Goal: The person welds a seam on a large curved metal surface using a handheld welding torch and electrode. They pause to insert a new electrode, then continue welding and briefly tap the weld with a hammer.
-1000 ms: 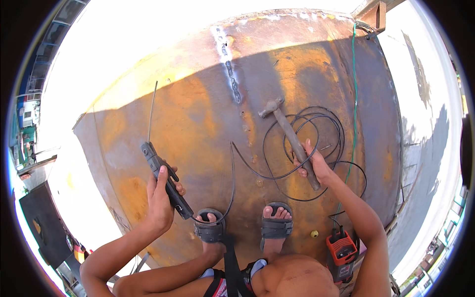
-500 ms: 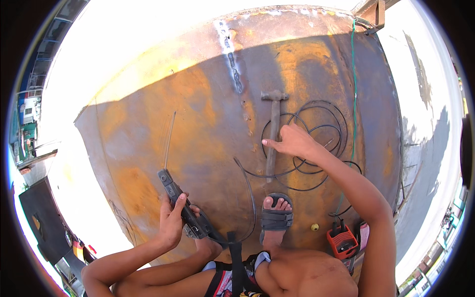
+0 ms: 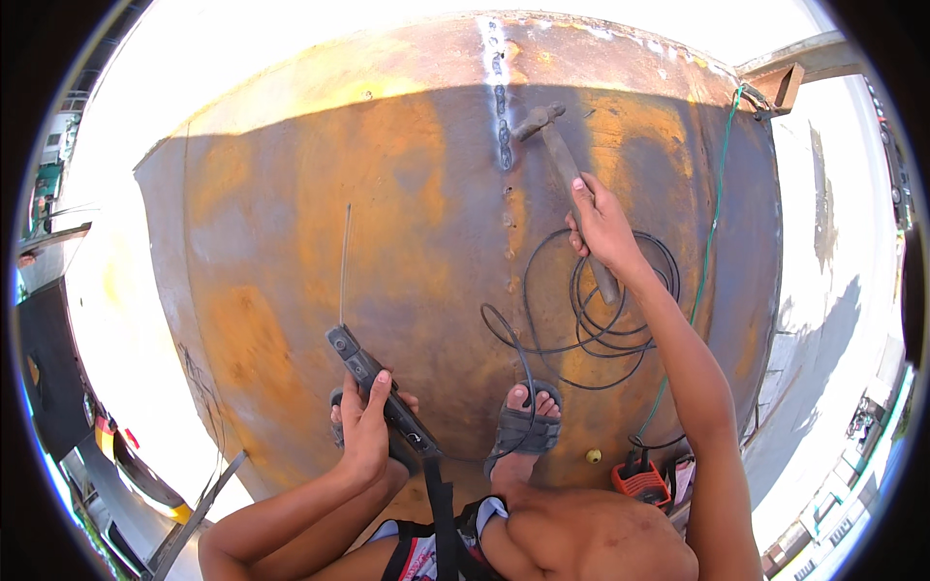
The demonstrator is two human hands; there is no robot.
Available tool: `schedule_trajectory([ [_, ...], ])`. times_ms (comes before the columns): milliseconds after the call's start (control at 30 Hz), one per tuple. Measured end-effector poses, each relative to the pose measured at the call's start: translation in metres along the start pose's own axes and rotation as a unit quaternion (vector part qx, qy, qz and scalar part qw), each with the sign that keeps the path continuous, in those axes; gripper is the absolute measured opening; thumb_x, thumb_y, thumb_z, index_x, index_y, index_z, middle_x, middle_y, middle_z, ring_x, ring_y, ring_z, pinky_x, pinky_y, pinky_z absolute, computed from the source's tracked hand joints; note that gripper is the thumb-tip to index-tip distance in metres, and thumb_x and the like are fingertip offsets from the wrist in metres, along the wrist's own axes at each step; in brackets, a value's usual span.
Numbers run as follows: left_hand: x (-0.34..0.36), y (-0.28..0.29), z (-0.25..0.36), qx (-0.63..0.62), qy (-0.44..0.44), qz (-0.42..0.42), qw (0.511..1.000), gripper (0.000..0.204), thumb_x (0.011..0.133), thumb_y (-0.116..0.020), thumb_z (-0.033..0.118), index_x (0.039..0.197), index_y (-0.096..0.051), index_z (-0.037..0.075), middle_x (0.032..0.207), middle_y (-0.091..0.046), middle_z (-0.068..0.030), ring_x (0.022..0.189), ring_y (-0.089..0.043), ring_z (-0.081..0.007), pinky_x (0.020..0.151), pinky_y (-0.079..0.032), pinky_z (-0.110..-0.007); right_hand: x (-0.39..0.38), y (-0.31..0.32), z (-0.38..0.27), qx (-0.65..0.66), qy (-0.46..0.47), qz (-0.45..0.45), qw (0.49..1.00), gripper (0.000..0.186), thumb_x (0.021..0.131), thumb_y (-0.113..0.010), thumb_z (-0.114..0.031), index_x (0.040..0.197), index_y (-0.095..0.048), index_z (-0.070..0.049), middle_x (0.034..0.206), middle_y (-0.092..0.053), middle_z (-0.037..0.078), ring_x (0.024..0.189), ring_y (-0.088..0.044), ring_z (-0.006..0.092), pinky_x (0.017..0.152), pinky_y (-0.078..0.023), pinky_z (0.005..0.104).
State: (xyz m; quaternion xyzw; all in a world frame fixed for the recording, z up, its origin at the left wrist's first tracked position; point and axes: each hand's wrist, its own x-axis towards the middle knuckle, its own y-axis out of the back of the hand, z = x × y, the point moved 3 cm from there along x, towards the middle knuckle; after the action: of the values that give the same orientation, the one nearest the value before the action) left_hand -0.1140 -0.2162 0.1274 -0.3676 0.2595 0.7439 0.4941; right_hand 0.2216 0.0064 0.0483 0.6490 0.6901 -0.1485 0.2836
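My right hand (image 3: pixel 603 221) is wrapped round the handle of a hammer (image 3: pixel 562 160), its head tilted up beside the weld bead (image 3: pixel 501 102) on a rusty curved metal plate (image 3: pixel 291 232). In my left hand (image 3: pixel 371 416) is a black welding electrode holder (image 3: pixel 383 392). A thin welding rod (image 3: pixel 346 261) sticks out of its jaw and points away from me. From the holder's rear a black cable runs toward my sandalled foot (image 3: pixel 525 426). More black cable (image 3: pixel 581 329) lies in loose loops below the hammer.
An orange-red box with black plugs (image 3: pixel 639 479) stands at the lower right, beside a small yellow ball-like thing (image 3: pixel 594 456). A green cord (image 3: pixel 717 218) runs down the plate's right side. At the far right corner is a rusty steel bracket (image 3: pixel 780 89).
My right hand has taken hold of the hammer, which lay on the plate, and lifted its head toward the weld. The cable loops have shifted. The view has moved slightly.
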Motion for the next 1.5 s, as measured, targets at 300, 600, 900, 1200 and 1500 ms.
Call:
schedule_trajectory([
  [300, 0.027, -0.02, -0.026, -0.048, -0.017, 0.032, 0.998, 0.043, 0.113, -0.066, 0.028, 0.149, -0.049, 0.011, 0.123, -0.06, -0.0058, 0.084, -0.067, -0.0187, 0.075, -0.06, -0.037, 0.008, -0.013, 0.051, -0.21, 0.101, 0.046, 0.971, 0.049, 0.119, -0.049, -0.045, 0.095, -0.049, -0.002, 0.07, -0.058, 0.009, 0.052, -0.059, 0.0184, 0.054, -0.049, 0.0394],
  [600, 0.036, -0.043, -0.036, -0.1, -0.008, 0.035, 0.994, 0.041, 0.113, -0.065, 0.028, 0.148, -0.049, 0.012, 0.122, -0.06, -0.0061, 0.085, -0.065, -0.019, 0.076, -0.059, -0.037, 0.003, -0.01, 0.03, -0.229, 0.083, 0.064, 0.968, 0.051, 0.117, -0.053, -0.042, 0.096, -0.051, 0.004, 0.072, -0.061, 0.03, 0.067, -0.061, 0.0521, 0.067, -0.047, 0.056],
  [900, 0.035, -0.046, -0.039, -0.102, -0.026, 0.028, 0.994, 0.033, 0.113, -0.064, 0.027, 0.137, -0.052, 0.009, 0.12, -0.06, -0.0062, 0.085, -0.065, -0.0186, 0.076, -0.058, -0.037, 0.009, -0.007, 0.016, -0.288, 0.145, 0.069, 0.944, 0.053, 0.116, -0.054, -0.045, 0.094, -0.05, 0.003, 0.072, -0.06, 0.031, 0.068, -0.058, 0.0514, 0.067, -0.045, 0.0578],
  [1200, 0.037, -0.054, -0.042, -0.116, -0.024, 0.03, 0.992, 0.033, 0.113, -0.065, 0.028, 0.136, -0.052, 0.008, 0.118, -0.06, -0.0065, 0.084, -0.065, -0.0185, 0.075, -0.058, -0.037, 0.005, 0.001, 0.02, -0.221, 0.113, 0.07, 0.966, 0.056, 0.116, -0.053, -0.047, 0.092, -0.051, 0.004, 0.07, -0.061, 0.028, 0.071, -0.063, 0.046, 0.07, -0.048, 0.0557],
  [1500, 0.03, -0.062, -0.038, -0.112, -0.029, 0.036, 0.993, 0.03, 0.114, -0.064, 0.027, 0.133, -0.051, 0.008, 0.111, -0.058, -0.0059, 0.08, -0.064, -0.017, 0.073, -0.057, -0.037, -0.003, -0.005, 0.024, -0.277, 0.135, 0.091, 0.947, 0.057, 0.117, -0.053, -0.046, 0.094, -0.055, 0.006, 0.073, -0.062, 0.029, 0.071, -0.058, 0.0502, 0.071, -0.048, 0.0553],
])
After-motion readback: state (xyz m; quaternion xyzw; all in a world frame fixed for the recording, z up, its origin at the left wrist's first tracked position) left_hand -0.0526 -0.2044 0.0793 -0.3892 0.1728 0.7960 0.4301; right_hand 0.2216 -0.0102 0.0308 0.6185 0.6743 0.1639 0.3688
